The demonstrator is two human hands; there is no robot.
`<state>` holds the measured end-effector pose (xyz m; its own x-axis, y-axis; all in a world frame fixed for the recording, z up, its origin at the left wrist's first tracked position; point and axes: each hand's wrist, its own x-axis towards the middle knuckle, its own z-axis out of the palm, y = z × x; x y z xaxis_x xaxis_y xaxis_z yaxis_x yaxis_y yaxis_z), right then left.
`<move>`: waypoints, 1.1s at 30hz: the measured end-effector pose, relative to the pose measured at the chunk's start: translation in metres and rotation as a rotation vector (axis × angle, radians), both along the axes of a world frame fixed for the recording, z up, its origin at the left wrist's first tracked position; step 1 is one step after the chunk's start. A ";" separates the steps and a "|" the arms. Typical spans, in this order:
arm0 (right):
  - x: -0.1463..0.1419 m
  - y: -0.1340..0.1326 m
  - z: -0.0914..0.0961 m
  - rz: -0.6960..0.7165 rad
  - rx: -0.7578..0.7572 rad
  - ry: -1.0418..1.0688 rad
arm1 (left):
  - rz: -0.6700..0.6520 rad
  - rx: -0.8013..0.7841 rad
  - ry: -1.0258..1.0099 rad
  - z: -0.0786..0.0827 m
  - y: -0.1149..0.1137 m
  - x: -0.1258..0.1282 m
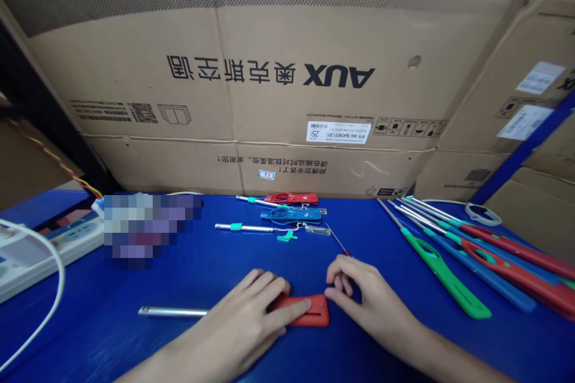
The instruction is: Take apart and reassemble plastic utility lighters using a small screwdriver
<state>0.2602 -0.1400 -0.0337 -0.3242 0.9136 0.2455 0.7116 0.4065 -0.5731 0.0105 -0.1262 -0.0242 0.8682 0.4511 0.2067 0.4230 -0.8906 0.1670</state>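
A long-stemmed gas lighter with a red handle (pixel 318 311) lies across the blue table, its metal tube (pixel 173 312) pointing left. My left hand (pixel 251 317) is closed over the handle, with one finger stretched along its top. Close to the handle's right end, my right hand (pixel 359 290) has its fingers curled and thumb drawn in towards them. Anything between those fingertips is too small to make out. Just beyond that hand a thin screwdriver (pixel 336 240) lies slanted, its red grip partly hidden behind my fingers.
Lighter parts lie at the back: a red shell (pixel 294 198), a blue shell (pixel 291 215) and a metal tube (pixel 242 227) wired to a clear piece. Several lighters, including a green one (pixel 442 275), fan out at right. A power strip (pixel 76 242) stands left; a cardboard wall (pixel 251 24) closes the back.
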 end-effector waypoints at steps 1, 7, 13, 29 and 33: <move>0.005 0.001 0.004 -0.052 0.070 -0.086 | 0.002 -0.003 0.002 0.000 0.000 0.000; 0.038 0.010 0.013 -0.189 0.279 -0.721 | 0.010 -0.028 0.023 0.003 0.000 0.001; 0.056 0.017 0.025 -0.263 0.306 -0.779 | 0.015 -0.046 0.042 0.005 0.001 0.001; 0.028 -0.005 0.058 -0.030 0.022 0.669 | 0.006 -0.067 0.051 -0.001 0.002 -0.001; 0.017 -0.012 0.050 0.068 -0.019 0.666 | 0.000 -0.054 0.037 -0.001 0.002 -0.001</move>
